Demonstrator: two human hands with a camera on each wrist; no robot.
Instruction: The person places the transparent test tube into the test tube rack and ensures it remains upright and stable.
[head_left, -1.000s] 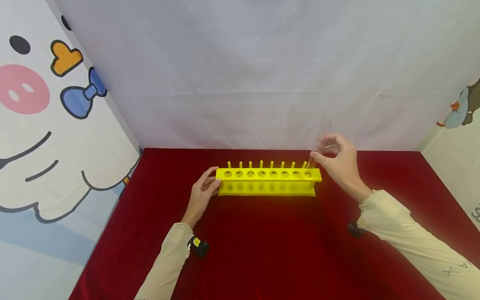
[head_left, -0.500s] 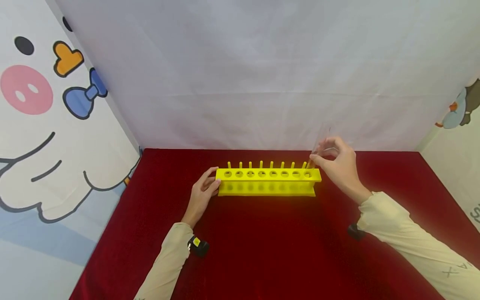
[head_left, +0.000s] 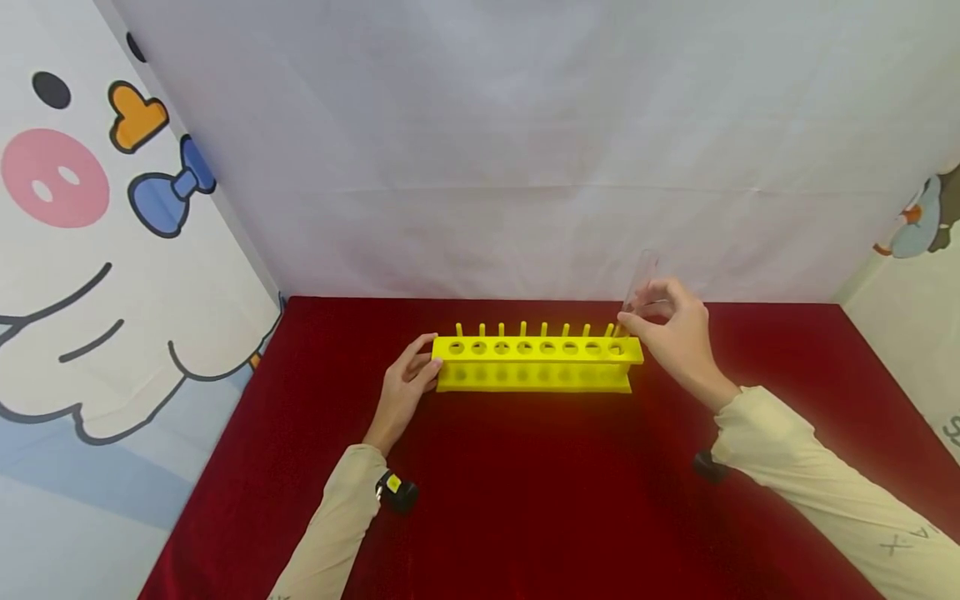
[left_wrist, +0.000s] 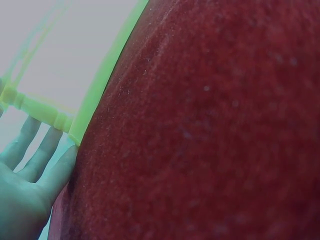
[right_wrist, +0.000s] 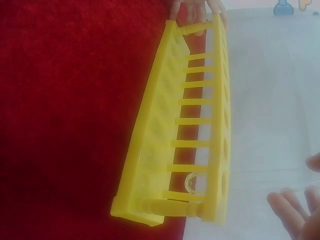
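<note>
A yellow test tube rack [head_left: 536,362] stands on the red cloth, a row of round holes along its top and upright pegs behind them. My left hand [head_left: 405,383] holds the rack's left end, thumb at the front and fingers toward the back. Over the right end, my right hand [head_left: 675,329] pinches a clear glass test tube [head_left: 643,268] between thumb and fingers. The tube leans slightly to the right. In the right wrist view the tube's rounded bottom [right_wrist: 193,183] shows just below the rack's top plate, at the end hole. The other holes hold no tubes.
Dark red cloth [head_left: 517,492] covers the table. A pale curtain [head_left: 480,167] hangs behind it, and a cartoon-printed panel [head_left: 60,275] stands at the left. Another printed panel [head_left: 907,317] is at the right.
My right hand and the test tube have moved slightly down and left, the tube sinking a little toward the rack's right end hole. The left hand and rack stay in place.
</note>
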